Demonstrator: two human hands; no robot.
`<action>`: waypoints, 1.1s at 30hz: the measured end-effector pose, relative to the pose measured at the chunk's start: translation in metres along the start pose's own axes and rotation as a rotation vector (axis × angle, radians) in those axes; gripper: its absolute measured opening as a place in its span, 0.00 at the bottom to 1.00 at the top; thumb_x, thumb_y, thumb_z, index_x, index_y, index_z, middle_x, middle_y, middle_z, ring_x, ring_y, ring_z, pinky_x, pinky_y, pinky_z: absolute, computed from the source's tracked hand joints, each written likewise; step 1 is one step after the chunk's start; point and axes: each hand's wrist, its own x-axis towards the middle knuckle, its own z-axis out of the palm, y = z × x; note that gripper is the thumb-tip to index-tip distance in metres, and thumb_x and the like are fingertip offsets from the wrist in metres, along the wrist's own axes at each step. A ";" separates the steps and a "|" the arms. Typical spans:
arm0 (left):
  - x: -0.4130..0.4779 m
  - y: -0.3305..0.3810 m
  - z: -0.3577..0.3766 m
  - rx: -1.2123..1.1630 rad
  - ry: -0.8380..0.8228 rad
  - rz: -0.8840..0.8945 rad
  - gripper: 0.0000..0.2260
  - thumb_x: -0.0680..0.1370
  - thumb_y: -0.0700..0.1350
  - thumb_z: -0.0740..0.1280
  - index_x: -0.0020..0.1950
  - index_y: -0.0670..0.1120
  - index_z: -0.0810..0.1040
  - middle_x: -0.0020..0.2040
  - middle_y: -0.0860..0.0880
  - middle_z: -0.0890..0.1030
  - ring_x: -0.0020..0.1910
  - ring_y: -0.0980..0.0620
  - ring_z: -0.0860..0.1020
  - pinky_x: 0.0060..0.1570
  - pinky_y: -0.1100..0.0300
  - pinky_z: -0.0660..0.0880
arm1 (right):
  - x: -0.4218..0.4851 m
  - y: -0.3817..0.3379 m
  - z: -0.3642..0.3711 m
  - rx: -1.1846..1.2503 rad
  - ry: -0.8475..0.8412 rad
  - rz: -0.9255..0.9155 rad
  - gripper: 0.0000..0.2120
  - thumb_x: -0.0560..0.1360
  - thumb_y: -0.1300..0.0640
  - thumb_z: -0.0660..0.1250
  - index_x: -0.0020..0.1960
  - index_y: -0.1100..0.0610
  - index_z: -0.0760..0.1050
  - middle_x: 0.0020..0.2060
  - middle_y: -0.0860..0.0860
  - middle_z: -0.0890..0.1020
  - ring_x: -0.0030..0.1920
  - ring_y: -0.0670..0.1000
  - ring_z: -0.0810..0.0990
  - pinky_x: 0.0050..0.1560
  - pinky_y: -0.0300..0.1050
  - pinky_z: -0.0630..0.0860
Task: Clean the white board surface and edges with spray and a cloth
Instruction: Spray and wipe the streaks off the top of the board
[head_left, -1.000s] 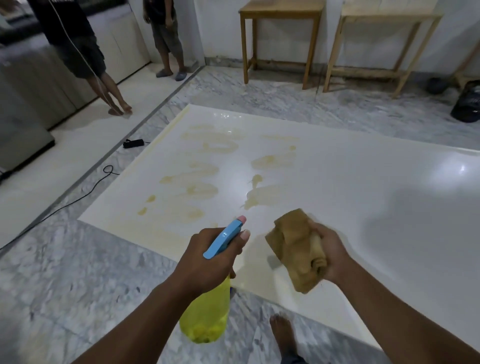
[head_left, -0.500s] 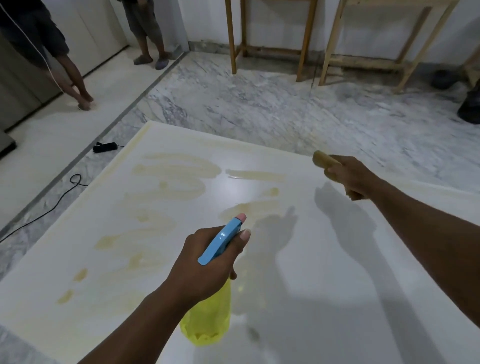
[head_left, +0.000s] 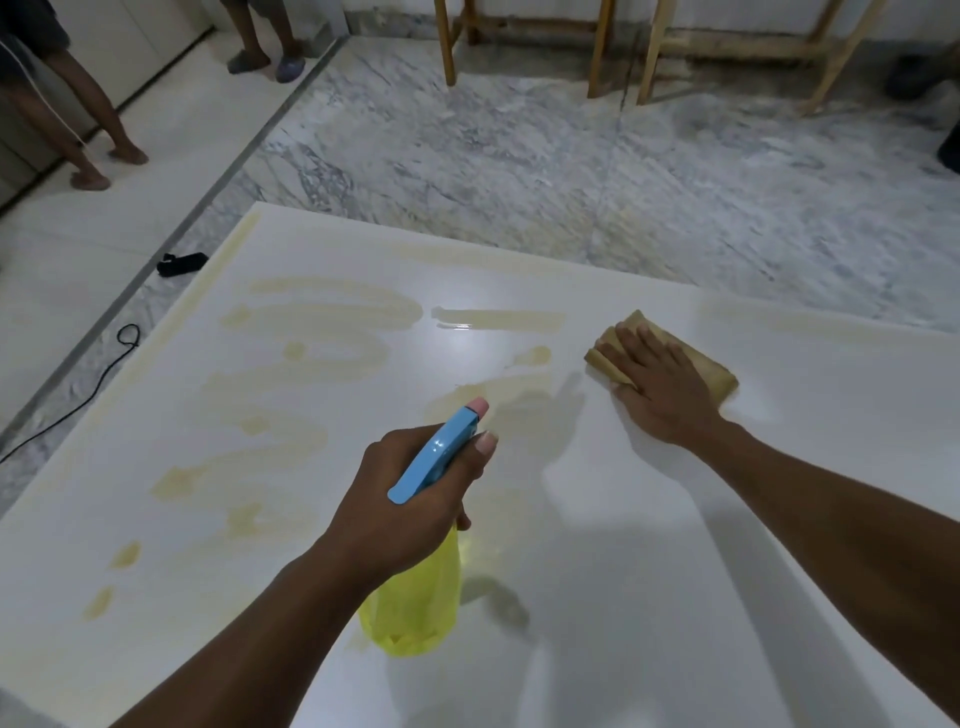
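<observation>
A large white board lies flat on the marble floor, smeared with yellowish streaks over its left half. My left hand grips a yellow spray bottle with a blue trigger head, held above the board near the middle. My right hand lies flat, fingers spread, pressing a tan folded cloth onto the board close to its far edge.
Two people stand on the pale floor at the far left. A black cable and a black plug block lie beside the board's left edge. Wooden table legs stand along the far wall. Grey marble floor lies beyond the board.
My right hand carried the cloth from near my body out over the board and pressed it flat on the surface. The view moved forward over the board; the bottle stays in my left hand.
</observation>
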 end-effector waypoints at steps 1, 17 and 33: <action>-0.005 -0.001 -0.001 0.001 0.002 0.000 0.13 0.79 0.59 0.69 0.62 0.61 0.83 0.44 0.46 0.87 0.31 0.48 0.86 0.39 0.63 0.82 | -0.011 -0.005 0.006 -0.004 0.003 -0.020 0.34 0.74 0.39 0.40 0.80 0.42 0.50 0.81 0.45 0.49 0.81 0.53 0.46 0.77 0.57 0.47; -0.240 -0.058 -0.030 0.067 0.059 0.098 0.09 0.81 0.57 0.69 0.58 0.58 0.84 0.42 0.48 0.87 0.30 0.46 0.86 0.43 0.49 0.85 | -0.304 -0.204 0.132 0.093 0.090 -0.170 0.28 0.78 0.46 0.52 0.78 0.42 0.58 0.78 0.45 0.59 0.79 0.53 0.58 0.74 0.55 0.50; -0.179 -0.040 -0.065 0.022 0.039 0.112 0.10 0.79 0.59 0.68 0.60 0.67 0.81 0.43 0.47 0.87 0.30 0.46 0.86 0.43 0.53 0.85 | -0.182 -0.132 -0.026 1.629 -0.244 0.603 0.19 0.78 0.55 0.61 0.59 0.69 0.77 0.48 0.64 0.83 0.48 0.63 0.82 0.53 0.55 0.79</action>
